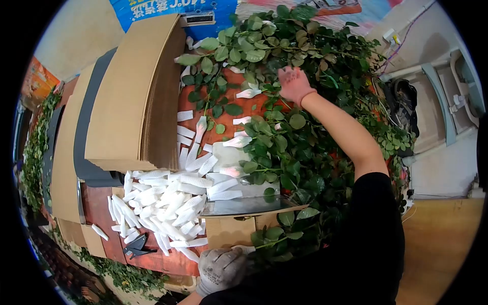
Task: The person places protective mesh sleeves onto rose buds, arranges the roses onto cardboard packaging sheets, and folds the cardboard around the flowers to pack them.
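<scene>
My left hand [221, 269], in a grey glove, is at the bottom with its fingers curled closed. At its fingertips is the pale netted head of a rose [244, 249], whose leafy stem runs right. My right hand [295, 85], in a pink glove, reaches into the far part of a heap of leafy rose stems [305, 127]. Its fingers are bent and partly lost among leaves, so what they grip is hidden. More roses, heads in white netting, point left from the heap, such as a pink-tinged rose [238, 141] and a rose [232, 172] nearer me.
White foam net sleeves [162, 203] are piled left of centre, with a black stapler-like tool [137, 246] beside them. A tall stack of cardboard sheets [132, 96] stands behind. Below the nearer roses is a cardboard piece [231, 234]. A shelf unit [432, 101] holds dark shoes [405, 104].
</scene>
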Motion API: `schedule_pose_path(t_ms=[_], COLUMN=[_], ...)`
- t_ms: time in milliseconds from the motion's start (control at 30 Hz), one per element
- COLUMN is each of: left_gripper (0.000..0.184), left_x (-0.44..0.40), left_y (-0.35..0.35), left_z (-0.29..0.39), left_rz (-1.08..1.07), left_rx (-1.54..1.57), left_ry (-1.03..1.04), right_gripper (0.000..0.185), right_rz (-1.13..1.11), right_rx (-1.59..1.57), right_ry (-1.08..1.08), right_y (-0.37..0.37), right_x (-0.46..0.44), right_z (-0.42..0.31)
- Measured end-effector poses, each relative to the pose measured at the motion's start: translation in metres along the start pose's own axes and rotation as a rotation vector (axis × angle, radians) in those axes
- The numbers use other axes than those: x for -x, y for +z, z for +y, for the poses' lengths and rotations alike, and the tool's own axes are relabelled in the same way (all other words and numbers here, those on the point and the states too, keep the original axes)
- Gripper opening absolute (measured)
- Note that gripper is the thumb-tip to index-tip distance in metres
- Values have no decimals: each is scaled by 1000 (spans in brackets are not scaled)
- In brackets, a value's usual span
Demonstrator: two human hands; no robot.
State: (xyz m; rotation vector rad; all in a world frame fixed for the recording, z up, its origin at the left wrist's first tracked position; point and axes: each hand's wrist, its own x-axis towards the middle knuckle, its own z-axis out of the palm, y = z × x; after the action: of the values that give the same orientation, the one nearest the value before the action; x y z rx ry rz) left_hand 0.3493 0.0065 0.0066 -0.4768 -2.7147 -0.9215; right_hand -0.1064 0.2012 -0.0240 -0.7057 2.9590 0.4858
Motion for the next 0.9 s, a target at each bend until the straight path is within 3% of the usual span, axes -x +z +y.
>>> schedule_pose_path(t_ms=[33,100,333,467,633,700,900], left_gripper=[22,24,29,30,31,31,23], left_x=[-1,0,-3,-2,1,1,-2], left_y=[-1,-2,-2,1,2,1,1], left_z=[-1,1,0,1,0,0,3], left_rz=[-5,-8,-28,-8,-6,-6,23], left_rx=[2,20,30,33,13,13,3], left_ry=[3,8,-2,12,5,-2,-14], right_gripper=[39,56,73,61,53,50,37], right_rz=[2,121,8,-81,-27,13,166], right_rx=[-4,235,157,319,399,294,327], right_ry=[14,84,242,224,172,182,104], right_y=[14,40,62,50,63,69,38], right_x=[2,2,-20,-17,-33,-39,-36], right_z=[9,31,38,28,41,49,83])
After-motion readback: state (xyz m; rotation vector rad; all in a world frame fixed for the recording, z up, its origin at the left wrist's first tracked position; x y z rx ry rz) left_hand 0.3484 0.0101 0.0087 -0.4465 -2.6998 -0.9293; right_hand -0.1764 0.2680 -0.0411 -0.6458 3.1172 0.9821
